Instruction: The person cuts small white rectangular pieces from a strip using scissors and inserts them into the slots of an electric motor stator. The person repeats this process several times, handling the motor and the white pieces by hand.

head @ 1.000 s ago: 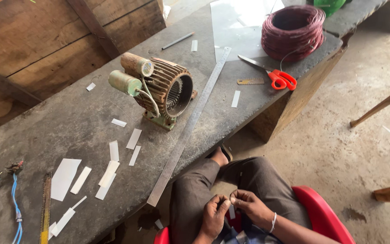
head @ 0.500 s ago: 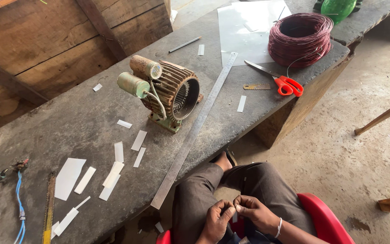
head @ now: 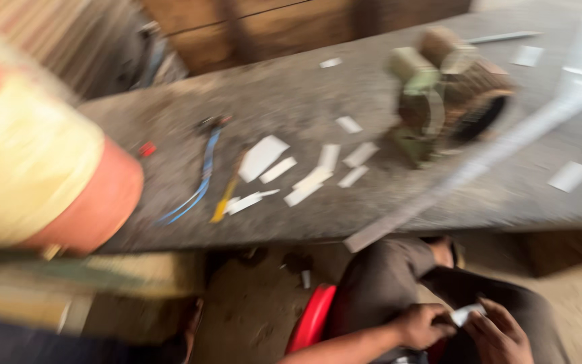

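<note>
Yellow-and-orange cloth (head: 35, 168) of a nearby person fills the 9 o'clock edge, blurred. On the grey bench (head: 304, 101), a blue cable (head: 200, 178) lies left of scattered white paper strips (head: 304, 172), likely kept within reach. At 2 o'clock stands the motor stator (head: 449, 94). At 5 o'clock, over the lap, the left hand (head: 419, 325) and right hand (head: 500, 334) both pinch a small white paper piece (head: 468, 314), lying between their fingertips.
</note>
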